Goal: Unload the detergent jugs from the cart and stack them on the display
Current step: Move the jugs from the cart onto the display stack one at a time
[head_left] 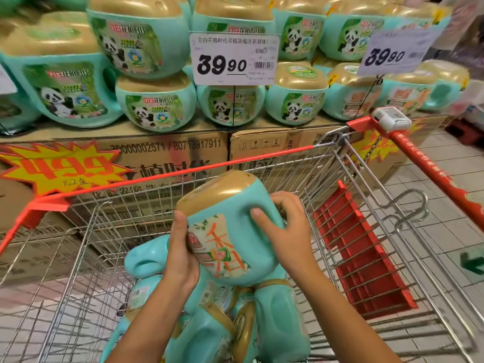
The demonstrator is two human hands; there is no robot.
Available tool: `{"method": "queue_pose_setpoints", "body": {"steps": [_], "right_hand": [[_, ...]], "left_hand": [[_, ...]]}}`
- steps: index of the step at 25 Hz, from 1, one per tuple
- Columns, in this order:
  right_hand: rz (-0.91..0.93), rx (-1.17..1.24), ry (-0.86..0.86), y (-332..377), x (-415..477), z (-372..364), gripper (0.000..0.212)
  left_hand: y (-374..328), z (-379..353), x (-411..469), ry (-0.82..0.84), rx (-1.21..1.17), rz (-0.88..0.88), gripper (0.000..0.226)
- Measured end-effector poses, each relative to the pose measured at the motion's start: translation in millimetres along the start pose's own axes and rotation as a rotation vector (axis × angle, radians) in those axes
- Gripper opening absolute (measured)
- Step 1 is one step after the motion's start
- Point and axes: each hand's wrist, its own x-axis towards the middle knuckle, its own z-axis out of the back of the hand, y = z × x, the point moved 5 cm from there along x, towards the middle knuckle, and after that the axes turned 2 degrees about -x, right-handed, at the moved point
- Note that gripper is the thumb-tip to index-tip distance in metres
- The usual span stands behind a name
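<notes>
both hands, left (180,254) and right (285,231), clasp a tilted turquoise plastic detergent jug with gold cap (230,226) above the wire cart (366,210); next, set it on the stacked display (157,100).

Left hand (181,254), right hand (286,231) clasp jug (230,205) sides; forearms extended forward.

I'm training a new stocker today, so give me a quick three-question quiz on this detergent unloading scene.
1. True or false: the left hand and right hand both hold the lifted jug.
2. The white price tag reads: A 39.90, B 19.90, C 59.90?
3. Fill in: the other jugs beneath it lie in the ___.
Key: 1 true; 2 A; 3 cart.
</notes>
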Motion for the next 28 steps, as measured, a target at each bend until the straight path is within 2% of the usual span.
{"method": "queue_pose_setpoints", "body": {"steps": [3,6,8,11,14,20,23,28], "right_hand": [[-0.088,0.075,0.055,-12.3,-4.3,-7.4,0.019],[-0.217,0.302,0.039,-26.0,-11.0,-11.6,0.011],[-0.292,0.469,0.022,-31.1,-14.1,-15.7,0.018],[-0.361,0.602,0.064,-29.1,-18.5,-29.4,0.019],[-0.361,0.587,0.137,-24.0,-27.8,-45.8,0.02],[-0.305,0.503,0.357,12.0,-51.2,-88.9,0.017],[-0.305,0.504,0.5,44.0,-75.0,-134.2,0.022],[-0.253,0.566,0.655,103.3,-130.3,-219.2,0.025]], "left_hand": [[-4.2,3.1,-1.5,0.007,0.162,0.028,0.125],[-21.9,10.4,-2.6,0.072,0.29,-0.034,0.098],[-35.1,18.3,-10.8,0.111,0.351,-0.079,0.079],[-37.6,30.6,-26.0,0.139,0.311,-0.125,0.069],[-29.3,43.9,-40.9,0.054,0.258,-0.12,0.061],[-39.8,98.4,-98.4,-0.192,0.137,-0.215,0.067],[-69.2,137.7,-133.4,-0.294,0.076,-0.287,0.07],[-138.2,210.6,-185.1,-0.363,0.052,-0.411,0.065]]}}
